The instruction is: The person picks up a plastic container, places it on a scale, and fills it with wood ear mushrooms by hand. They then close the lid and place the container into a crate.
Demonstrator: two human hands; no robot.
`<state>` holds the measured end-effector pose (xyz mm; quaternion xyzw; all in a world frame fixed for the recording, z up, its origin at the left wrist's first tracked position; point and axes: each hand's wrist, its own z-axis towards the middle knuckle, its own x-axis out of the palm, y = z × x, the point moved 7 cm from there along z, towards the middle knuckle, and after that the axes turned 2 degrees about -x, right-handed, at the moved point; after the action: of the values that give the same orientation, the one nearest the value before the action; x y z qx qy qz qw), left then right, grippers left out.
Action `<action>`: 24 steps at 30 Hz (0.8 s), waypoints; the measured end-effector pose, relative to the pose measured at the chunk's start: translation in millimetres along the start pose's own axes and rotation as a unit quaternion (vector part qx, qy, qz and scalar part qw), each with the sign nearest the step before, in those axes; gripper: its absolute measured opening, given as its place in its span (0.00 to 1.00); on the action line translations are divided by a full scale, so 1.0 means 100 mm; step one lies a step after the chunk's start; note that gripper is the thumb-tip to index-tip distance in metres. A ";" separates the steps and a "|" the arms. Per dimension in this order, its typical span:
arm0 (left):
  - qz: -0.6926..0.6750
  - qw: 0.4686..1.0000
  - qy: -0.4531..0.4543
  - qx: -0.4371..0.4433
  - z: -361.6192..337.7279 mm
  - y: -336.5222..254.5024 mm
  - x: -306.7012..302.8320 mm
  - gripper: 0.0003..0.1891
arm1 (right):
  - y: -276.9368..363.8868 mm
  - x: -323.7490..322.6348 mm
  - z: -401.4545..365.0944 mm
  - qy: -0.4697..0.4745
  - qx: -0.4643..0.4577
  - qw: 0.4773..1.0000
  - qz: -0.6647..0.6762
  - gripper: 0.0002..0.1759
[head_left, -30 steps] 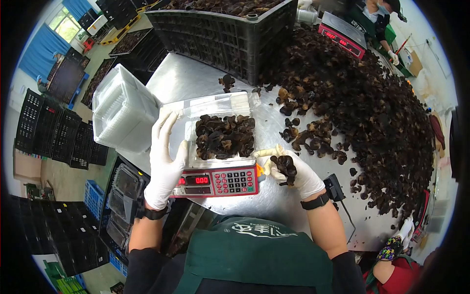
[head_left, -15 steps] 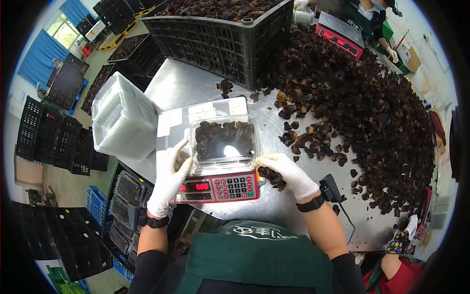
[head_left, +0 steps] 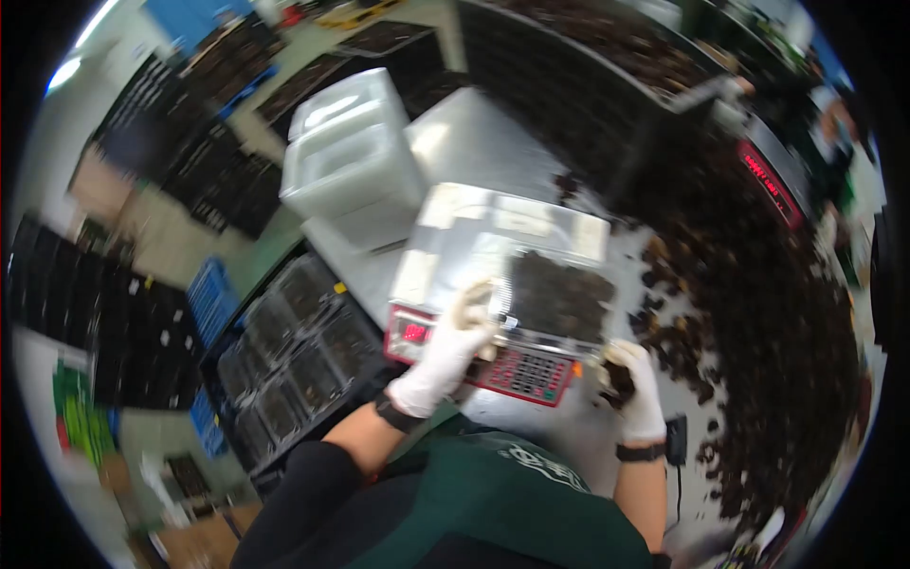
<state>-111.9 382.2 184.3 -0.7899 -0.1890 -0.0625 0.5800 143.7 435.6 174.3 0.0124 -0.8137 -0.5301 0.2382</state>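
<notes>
A clear plastic box (head_left: 559, 296) of dark wood ear mushrooms is over the right part of the digital scale (head_left: 455, 220). My left hand (head_left: 444, 356), in a white glove, grips the box's left edge with bent fingers. My right hand (head_left: 641, 387), also gloved, is closed around a few dark wood ear mushrooms (head_left: 618, 381) just off the box's lower right corner. Motion blur hides whether the box rests fully on the scale pan. The scale's red display (head_left: 414, 332) is smeared and partly behind my left hand.
Stacked empty plastic boxes (head_left: 355, 156) stand left of the scale. A black crate (head_left: 294, 351) of filled boxes is at lower left. Loose wood ear mushrooms (head_left: 758, 351) heap on the right, with a large black crate (head_left: 559, 104) behind. A co-worker is near another scale (head_left: 773, 180).
The whole view has swung, so the table appears farther right and tilted. The box has moved right on the scale with my left hand at its edge. My right hand still holds mushrooms.
</notes>
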 end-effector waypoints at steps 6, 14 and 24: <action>0.140 0.986 0.085 -0.008 -0.61 -0.13 -0.26 0.39 | 0.04 0.18 -0.33 0.005 0.026 0.995 -0.095 0.17; -0.109 0.993 -0.033 0.021 -1.12 -0.07 -1.19 0.30 | -0.33 1.35 -0.32 0.258 0.181 0.930 -0.191 0.16; -0.185 0.822 -0.455 0.288 -2.86 0.23 -4.25 0.20 | -0.40 0.31 -0.44 0.137 0.107 0.980 -0.097 0.20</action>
<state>-460.3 11.1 119.5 -0.4757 -0.5830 0.2555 0.6071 124.3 371.6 165.5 0.1890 -0.8205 -0.4537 0.2920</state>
